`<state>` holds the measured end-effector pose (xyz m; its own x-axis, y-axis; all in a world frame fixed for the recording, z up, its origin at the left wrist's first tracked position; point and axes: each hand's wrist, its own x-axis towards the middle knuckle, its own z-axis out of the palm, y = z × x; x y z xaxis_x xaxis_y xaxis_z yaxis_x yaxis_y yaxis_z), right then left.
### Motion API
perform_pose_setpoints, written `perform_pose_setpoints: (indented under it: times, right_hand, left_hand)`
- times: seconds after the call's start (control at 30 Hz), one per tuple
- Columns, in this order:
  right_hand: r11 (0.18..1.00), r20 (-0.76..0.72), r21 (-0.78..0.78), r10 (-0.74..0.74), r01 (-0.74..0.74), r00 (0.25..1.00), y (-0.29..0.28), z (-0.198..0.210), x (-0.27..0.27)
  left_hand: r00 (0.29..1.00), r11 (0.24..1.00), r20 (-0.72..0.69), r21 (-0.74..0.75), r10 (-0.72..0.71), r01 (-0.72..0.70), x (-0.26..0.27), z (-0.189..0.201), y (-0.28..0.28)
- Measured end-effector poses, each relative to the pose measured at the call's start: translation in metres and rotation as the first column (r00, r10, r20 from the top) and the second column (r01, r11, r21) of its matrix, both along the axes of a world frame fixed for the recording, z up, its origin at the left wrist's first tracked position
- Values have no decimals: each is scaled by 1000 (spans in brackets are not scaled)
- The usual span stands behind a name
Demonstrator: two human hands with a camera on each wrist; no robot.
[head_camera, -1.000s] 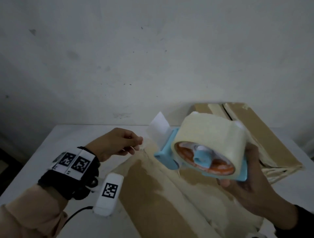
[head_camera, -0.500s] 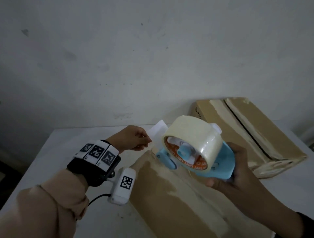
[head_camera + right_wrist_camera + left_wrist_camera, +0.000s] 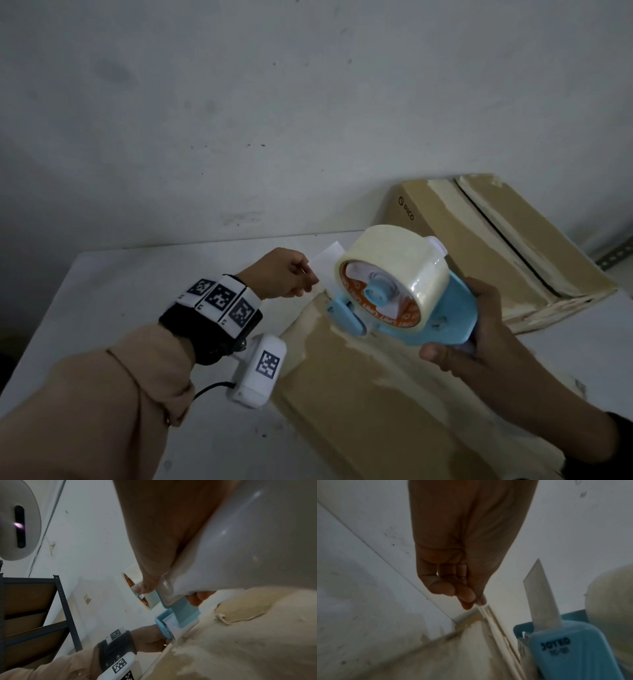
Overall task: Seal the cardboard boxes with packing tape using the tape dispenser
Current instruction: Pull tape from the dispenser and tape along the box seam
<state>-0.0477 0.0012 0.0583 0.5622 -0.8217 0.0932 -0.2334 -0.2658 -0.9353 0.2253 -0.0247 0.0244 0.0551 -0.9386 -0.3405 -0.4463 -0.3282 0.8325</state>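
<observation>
My right hand grips the handle of the blue tape dispenser, which carries a pale tape roll. The dispenser's mouth hovers at the far left corner of the near cardboard box, whose top shows torn old tape. Just left of that mouth, my left hand pinches a thin strip of tape. In the left wrist view the strip runs from the fingertips down along the box edge beside the dispenser. A second box lies behind, its top seam open.
Both boxes lie on a white table against a grey-white wall. The table's left edge is near my left forearm. In the right wrist view a dark metal shelf stands off to the left.
The dispenser has tilted its roll face toward me and dropped to the near box's corner. My left hand has moved right, close to the dispenser's mouth.
</observation>
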Motion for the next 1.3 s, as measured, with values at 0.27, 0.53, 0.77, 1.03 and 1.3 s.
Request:
perform_pose_setpoints:
  times: [0.27,0.53,0.77,1.03,1.3]
  right_hand:
    - [1000,-42,-21,-14,13,999,-5,-4,8]
    - [998,-95,-57,-34,29,995,-6,-8,8]
    - [993,-106,-115,-32,19,994,-6,-8,9]
    - [990,-103,-137,9,-23,995,-7,-12,5]
    - [987,-91,-161,11,-26,996,-7,-13,3]
  left_hand:
    - [996,994,-7,56,-90,90,10,-7,-9]
    - [963,963,74,100,-259,252,18,-13,-19]
    - [953,950,50,113,-299,292,21,-26,-19]
    - [933,905,-127,230,-337,358,9,-25,-15]
    - [926,782,-158,499,-344,375,-9,-35,-2]
